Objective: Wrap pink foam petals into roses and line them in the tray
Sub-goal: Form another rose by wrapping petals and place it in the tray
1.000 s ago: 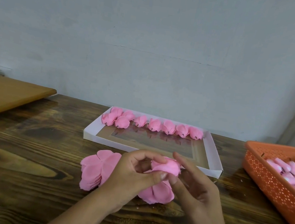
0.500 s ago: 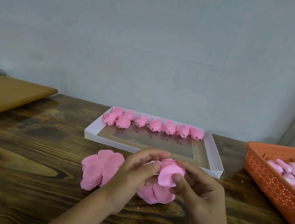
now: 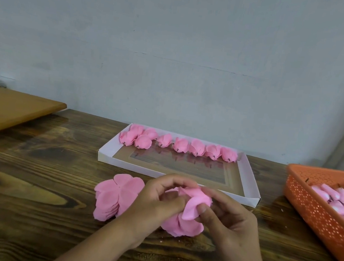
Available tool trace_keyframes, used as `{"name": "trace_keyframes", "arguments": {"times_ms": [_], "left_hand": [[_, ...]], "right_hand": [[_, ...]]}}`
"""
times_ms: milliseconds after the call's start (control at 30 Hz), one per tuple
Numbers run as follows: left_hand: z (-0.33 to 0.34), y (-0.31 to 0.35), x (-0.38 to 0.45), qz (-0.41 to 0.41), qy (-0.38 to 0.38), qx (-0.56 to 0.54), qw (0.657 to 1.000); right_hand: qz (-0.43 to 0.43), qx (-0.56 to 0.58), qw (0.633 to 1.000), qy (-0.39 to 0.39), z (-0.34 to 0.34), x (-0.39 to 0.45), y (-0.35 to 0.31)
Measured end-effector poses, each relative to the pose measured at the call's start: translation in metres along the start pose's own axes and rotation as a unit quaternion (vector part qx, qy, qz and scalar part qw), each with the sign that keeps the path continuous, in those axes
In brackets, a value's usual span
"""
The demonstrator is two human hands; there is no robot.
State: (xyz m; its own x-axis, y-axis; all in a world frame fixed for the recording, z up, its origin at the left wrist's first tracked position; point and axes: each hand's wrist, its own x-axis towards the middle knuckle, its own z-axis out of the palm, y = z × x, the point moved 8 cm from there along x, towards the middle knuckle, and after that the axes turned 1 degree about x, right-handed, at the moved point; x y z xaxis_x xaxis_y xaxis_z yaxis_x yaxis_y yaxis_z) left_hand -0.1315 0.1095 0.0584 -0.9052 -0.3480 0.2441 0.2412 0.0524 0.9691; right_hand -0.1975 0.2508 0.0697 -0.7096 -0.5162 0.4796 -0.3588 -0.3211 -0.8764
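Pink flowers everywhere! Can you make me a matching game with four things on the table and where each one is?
Things:
1. finished roses
2. orange basket
3. stack of flat petals
4. rose being wrapped

Places:
A. on the table left of the hands
B. between the left hand and the right hand
C. along the far side of the white tray
D. at the right edge, with pale pink pieces inside

Pairs: 1-C, 2-D, 3-A, 4-B
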Motion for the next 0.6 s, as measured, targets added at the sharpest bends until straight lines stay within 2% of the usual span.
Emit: {"name": "trace_keyframes", "arguments": {"times_ms": [300, 600], "left_hand": [[-0.0020, -0.0068, 0.0011, -0.035, 0.039, 0.013, 0.999], [0.0017, -0.0079, -0.0007, -0.040, 0.009, -0.016, 0.999]], "right_hand": [[-0.001, -0.050, 0.998, -0.025, 0.0072, 0.0000, 0.0007], [-0.008, -0.042, 0.999, -0.011, 0.0052, -0.0013, 0.0034]]}}
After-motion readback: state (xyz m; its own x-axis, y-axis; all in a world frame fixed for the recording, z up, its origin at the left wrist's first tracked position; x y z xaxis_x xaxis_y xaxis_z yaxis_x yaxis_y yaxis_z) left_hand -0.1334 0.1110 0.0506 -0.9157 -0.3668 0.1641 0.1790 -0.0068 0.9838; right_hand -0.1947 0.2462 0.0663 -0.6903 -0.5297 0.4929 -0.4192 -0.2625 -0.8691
